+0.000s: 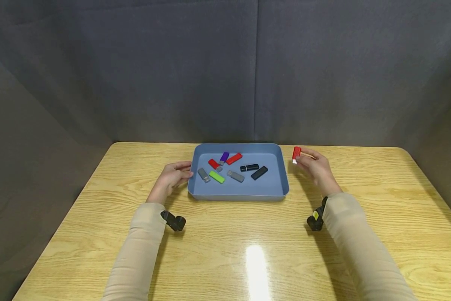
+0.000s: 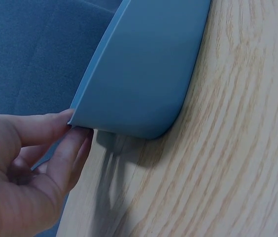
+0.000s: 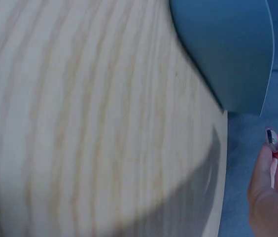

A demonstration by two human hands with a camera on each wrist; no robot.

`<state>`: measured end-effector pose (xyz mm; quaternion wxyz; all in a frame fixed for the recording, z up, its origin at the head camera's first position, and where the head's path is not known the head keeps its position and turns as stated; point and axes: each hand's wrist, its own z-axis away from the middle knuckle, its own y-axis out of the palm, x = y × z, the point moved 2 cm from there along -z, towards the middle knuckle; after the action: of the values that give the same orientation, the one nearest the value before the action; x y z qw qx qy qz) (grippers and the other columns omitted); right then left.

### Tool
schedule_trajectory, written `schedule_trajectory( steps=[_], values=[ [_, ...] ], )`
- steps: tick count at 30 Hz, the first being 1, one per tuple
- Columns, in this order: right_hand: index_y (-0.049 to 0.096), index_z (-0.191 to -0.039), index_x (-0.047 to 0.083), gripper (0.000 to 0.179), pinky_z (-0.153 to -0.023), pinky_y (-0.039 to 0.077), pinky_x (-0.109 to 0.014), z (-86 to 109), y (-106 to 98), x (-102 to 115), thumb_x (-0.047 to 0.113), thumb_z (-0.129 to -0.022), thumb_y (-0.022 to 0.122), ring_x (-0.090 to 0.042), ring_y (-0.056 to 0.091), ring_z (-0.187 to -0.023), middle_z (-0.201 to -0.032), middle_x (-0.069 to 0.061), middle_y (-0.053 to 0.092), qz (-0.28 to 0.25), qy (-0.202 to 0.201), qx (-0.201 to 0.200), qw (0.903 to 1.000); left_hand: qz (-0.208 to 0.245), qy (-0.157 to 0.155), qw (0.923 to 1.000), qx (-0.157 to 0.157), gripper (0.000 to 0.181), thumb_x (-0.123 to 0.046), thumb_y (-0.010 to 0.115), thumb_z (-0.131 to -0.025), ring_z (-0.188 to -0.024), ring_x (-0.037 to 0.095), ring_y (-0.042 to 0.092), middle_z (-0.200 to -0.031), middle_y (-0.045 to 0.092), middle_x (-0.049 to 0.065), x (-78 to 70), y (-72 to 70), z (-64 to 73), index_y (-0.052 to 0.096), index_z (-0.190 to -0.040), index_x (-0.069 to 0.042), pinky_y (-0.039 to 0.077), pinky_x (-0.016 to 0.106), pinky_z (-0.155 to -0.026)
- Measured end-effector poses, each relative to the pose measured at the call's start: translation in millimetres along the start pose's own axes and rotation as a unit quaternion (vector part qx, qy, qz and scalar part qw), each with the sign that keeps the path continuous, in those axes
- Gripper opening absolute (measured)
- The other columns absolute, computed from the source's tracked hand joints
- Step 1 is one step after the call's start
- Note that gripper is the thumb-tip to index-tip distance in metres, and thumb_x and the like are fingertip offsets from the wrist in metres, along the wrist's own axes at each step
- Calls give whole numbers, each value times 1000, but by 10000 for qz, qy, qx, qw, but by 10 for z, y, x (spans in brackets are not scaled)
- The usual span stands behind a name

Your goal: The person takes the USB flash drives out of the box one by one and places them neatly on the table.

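Note:
A shallow blue tray [image 1: 238,197] sits on the table with several USB flash drives lying loose in it. Among them are a green one [image 1: 216,177], a purple one [image 1: 224,158], two red, two grey and two black. At the tray's left side, my left hand [image 1: 172,177] pinches the rim; in the left wrist view, its thumb and fingers meet at the tray's corner [image 2: 129,79]. To the right of the tray, my right hand [image 1: 316,166] holds up a red USB flash drive [image 1: 296,153] between thumb and fingers, its metal plug pointing down. The right wrist view shows that plug [image 3: 272,138] close up.
The wooden table [image 1: 218,242] reaches back to a dark grey curtain [image 1: 172,83], which also hangs at both sides. Black wrist cameras [image 1: 174,220] are strapped under each sleeve. Light glares off the table's front middle.

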<state>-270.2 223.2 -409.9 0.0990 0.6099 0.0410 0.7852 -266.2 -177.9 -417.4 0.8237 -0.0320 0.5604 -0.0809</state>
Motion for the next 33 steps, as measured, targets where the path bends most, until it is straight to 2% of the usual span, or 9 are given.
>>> schedule_trajectory(
  steps=[3,7,13,17,25,33],
  values=[
    [33,-143,-1,54,-77,52,-10,9,-47,-23,1,-93,53,4,62,-78,-94,7,55,235,134,31,9996,-24,4,10000,2,52,4,52,-93,-117,17,55,-145,45,20,4,0,-4,40,-143,1,51,17,-91],
    [28,-146,-3,57,-77,52,-10,6,-92,-44,0,-93,51,5,61,-77,-92,8,55,435,185,75,9989,-55,7,10000,14,52,3,52,-93,-123,21,53,-145,45,20,4,8,-11,40,-143,0,49,23,-98],
    [28,-145,-7,57,-73,52,-10,-40,-135,-72,-4,-92,49,4,61,-74,-80,13,59,638,156,133,9978,-94,17,10000,-8,52,3,53,-93,-118,18,55,-145,46,20,1,5,-13,40,-143,0,51,20,-92],
    [27,-145,-8,57,-73,52,-10,-58,-148,-96,-6,-92,48,4,60,-73,-79,12,59,743,252,135,9968,-233,-8,9997,-60,52,2,54,-93,-123,21,54,-145,47,18,-6,3,-15,41,-143,-2,52,19,-89],
    [31,-143,-9,59,-68,52,-10,-100,-103,-138,-10,-87,51,5,60,-68,-75,14,59,873,217,-47,9959,-92,1,10000,4,51,2,52,-94,-122,22,54,-145,45,21,12,-6,3,39,-144,0,45,31,-105],
    [33,-142,-10,58,-67,52,-10,-155,-70,-159,-12,-87,52,5,58,-69,-75,13,57,1135,182,-235,9931,-140,21,9999,52,52,2,51,-94,-127,26,51,-145,45,20,-4,6,16,38,-144,0,43,34,-107]
  ],
)
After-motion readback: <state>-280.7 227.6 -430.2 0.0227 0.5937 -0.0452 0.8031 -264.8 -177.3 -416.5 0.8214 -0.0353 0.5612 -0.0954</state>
